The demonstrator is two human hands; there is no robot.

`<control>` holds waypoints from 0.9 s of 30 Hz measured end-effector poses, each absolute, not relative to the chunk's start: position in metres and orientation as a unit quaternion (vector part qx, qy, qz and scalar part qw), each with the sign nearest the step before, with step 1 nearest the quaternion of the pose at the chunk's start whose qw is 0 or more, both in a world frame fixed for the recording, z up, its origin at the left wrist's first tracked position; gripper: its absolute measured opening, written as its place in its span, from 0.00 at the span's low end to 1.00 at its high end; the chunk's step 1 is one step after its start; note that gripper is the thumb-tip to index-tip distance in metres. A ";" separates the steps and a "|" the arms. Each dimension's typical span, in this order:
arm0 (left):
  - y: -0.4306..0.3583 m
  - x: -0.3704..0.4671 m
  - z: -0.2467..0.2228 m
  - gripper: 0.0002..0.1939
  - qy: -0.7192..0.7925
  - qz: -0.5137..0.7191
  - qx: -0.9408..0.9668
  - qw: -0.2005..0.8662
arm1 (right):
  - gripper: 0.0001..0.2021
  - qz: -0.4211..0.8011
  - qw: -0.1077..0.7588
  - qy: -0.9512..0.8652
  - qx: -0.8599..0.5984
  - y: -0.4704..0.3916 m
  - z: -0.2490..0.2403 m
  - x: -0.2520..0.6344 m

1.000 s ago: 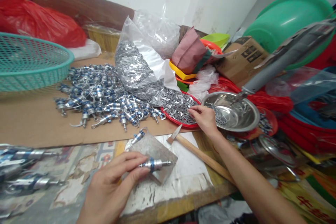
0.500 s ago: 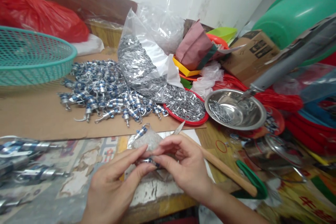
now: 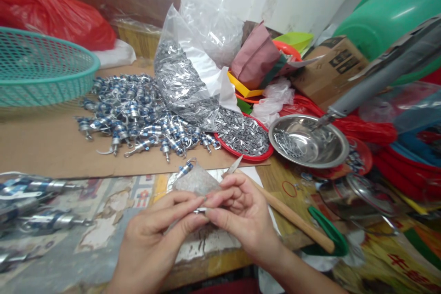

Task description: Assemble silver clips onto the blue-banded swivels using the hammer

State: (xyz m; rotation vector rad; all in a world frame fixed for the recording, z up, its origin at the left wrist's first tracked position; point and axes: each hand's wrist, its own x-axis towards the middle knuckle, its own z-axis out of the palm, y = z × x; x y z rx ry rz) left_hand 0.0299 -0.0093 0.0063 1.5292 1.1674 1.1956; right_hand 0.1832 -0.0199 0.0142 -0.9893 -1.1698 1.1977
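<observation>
Bridging left hand (image 3: 151, 232) and right hand (image 3: 247, 217), metal part (image 3: 200, 210)

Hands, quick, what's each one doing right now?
Left hand: closed, pinching a small metal part, mostly hidden by fingers.
Right hand: closed, fingertips at the same part; whether it holds a separate piece cannot be told.

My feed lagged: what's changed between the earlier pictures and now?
The right hand has moved from the red tray, leftward and nearer the wearer, joining the left hand around the metal part it already held, now mostly hidden. The steel bowl, basket and piled fittings stayed put.
</observation>
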 end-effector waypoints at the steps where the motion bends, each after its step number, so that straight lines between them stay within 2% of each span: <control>1: -0.009 0.029 0.006 0.10 0.463 0.478 0.604 0.440 | 0.15 0.470 0.565 -0.535 -0.416 -0.022 0.014 0.185; 3: -0.008 0.026 0.004 0.10 0.467 0.485 0.573 0.467 | 0.17 0.330 0.555 -0.651 -0.399 -0.026 0.014 0.189; 6: -0.008 0.021 0.000 0.06 0.488 0.486 0.546 0.477 | 0.17 0.097 0.467 -0.810 -0.342 -0.029 0.015 0.197; 8: -0.009 0.019 0.003 0.04 0.494 0.477 0.560 0.462 | 0.13 0.029 0.418 -0.853 -0.311 -0.029 0.018 0.203; 11: -0.010 0.020 0.013 0.04 0.488 0.462 0.601 0.431 | 0.10 -0.008 0.388 -0.873 -0.294 -0.026 0.024 0.208; 13: -0.010 0.021 0.020 0.04 0.489 0.456 0.624 0.404 | 0.09 -0.016 0.375 -0.881 -0.288 -0.024 0.027 0.209; 16: -0.009 0.020 0.026 0.04 0.496 0.450 0.639 0.378 | 0.10 0.010 0.402 -0.867 -0.295 -0.023 0.025 0.208; 20: -0.009 0.017 0.020 0.04 0.495 0.421 0.610 0.454 | 0.13 0.120 0.457 -0.811 -0.345 -0.023 0.017 0.201; 23: -0.016 0.021 0.014 0.06 0.524 0.434 0.511 0.526 | 0.11 0.203 0.487 -0.762 -0.375 -0.025 0.014 0.193; 27: -0.026 0.031 0.014 0.28 0.513 0.481 0.359 0.614 | 0.07 0.278 0.479 -0.730 -0.401 -0.026 0.021 0.189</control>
